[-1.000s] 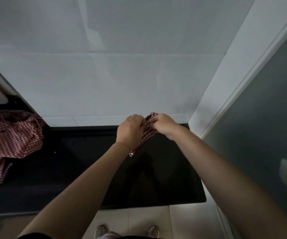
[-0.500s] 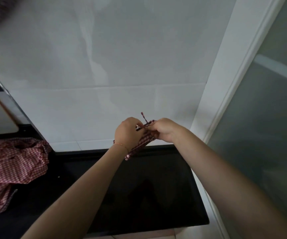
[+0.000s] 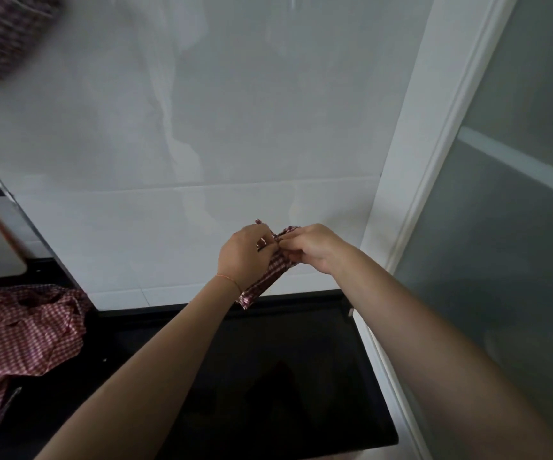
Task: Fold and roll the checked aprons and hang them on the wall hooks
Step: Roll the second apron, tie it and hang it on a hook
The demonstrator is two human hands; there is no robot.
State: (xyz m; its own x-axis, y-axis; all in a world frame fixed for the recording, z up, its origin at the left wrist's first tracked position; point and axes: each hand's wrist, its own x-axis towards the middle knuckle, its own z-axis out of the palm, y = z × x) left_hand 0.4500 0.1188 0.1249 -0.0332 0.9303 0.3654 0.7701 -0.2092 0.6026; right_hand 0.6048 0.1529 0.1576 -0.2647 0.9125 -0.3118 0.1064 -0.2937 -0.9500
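Fingers (image 3: pixel 261 239) of both hands curled tight round the rolled apron (image 3: pixel 270 277), held up in front of the wall, above the counter (image 3: pixel 301 376). L to R: loose checked apron (image 3: pixel 19 336) heaped on counter far left, left hand (image 3: pixel 243 257), roll, right hand (image 3: pixel 311 247).

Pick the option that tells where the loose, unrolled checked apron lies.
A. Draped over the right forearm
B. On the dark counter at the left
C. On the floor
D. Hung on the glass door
B: the crumpled apron lies on the dark counter at the left, apart from both hands, which hold the rolled apron.
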